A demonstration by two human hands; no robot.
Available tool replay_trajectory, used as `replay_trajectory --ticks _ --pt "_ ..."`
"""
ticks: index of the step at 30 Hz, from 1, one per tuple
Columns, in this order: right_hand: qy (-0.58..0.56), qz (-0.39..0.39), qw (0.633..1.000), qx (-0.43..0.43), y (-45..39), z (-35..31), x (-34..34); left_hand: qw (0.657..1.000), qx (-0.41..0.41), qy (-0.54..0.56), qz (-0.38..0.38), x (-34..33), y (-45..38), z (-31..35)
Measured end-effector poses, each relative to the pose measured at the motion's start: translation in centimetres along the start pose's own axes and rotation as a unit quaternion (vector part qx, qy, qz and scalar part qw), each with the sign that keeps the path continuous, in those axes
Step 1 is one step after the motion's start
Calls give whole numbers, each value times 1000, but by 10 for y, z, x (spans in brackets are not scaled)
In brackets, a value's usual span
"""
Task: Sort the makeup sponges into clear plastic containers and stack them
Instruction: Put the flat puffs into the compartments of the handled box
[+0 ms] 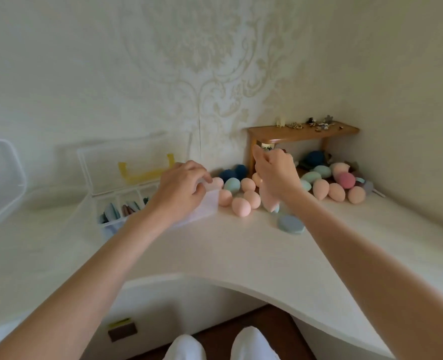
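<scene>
- Right hand [273, 175], raised, pinches a soft pale-pink flat sponge [269, 201] (light, squashy; hold gently at its edge).
- Left hand [182, 189] grips a clear plastic container [204, 207] resting on the white surface [241, 255].
- Peach egg-shaped sponges [241, 206] lie just beside it.

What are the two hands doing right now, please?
Left hand: fingers curled on a clear container.
Right hand: gripping pink sponges.

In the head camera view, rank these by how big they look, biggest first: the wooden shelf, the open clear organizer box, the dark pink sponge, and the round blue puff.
1. Open clear organizer box, lid included.
2. Wooden shelf, though it stands farther back, so unsure.
3. Round blue puff.
4. Dark pink sponge, close to the puff and farther away, so uncertain.
</scene>
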State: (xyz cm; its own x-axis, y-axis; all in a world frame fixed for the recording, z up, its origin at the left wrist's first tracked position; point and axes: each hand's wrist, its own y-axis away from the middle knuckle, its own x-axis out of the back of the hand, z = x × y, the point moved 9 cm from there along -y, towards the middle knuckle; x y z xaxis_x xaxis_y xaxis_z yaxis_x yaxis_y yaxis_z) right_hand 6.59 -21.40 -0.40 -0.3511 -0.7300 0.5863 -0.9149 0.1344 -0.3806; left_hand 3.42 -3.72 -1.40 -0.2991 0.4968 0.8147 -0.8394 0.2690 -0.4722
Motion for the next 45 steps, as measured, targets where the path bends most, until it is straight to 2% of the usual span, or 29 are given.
replay_trajectory --ticks 6,10,12,14,16,20,22,24,27,30,32,38,42,45 --pt "56 33 997 -45 -64 28 -50 999 39 -2 -29 8 -6 -38" --pt "14 120 988 -99 -89 28 -52 996 75 19 -39 13 -5 -63" --pt "-3 119 984 -132 -95 32 -59 996 83 13 -43 13 -5 -70" --pt "-12 97 987 -130 -98 36 -74 995 84 10 -47 12 -5 -75" --pt "-33 77 992 -93 -96 35 -84 995 86 7 -57 10 -6 -79" --pt "25 70 997 19 -91 20 -82 994 78 23 -74 6 -6 -76" --pt "8 48 997 59 -81 3 -79 994 73 36 -79 4 -6 -74" --pt "-14 -32 992 120 -65 -26 -86 993 76 36 -79 3 -5 -79" --pt "9 -187 956 224 -26 -78 -112 991 90 32 -89 7 -3 -87" --pt "75 -254 923 280 -1 -99 -136 987 97 -6 -130 6 0 -92" --pt "137 -284 907 279 7 -95 -152 982 90 -31 -165 2 4 -92" --pt "167 -298 905 255 14 -84 -157 961 85 -155 -212 -4 2 -92" --pt "265 -261 873 314 27 -87 -162 958 85 -190 -200 -4 -1 -92" --pt "217 -224 895 318 26 -91 -156 964 73 -175 -189 -3 -3 -84"
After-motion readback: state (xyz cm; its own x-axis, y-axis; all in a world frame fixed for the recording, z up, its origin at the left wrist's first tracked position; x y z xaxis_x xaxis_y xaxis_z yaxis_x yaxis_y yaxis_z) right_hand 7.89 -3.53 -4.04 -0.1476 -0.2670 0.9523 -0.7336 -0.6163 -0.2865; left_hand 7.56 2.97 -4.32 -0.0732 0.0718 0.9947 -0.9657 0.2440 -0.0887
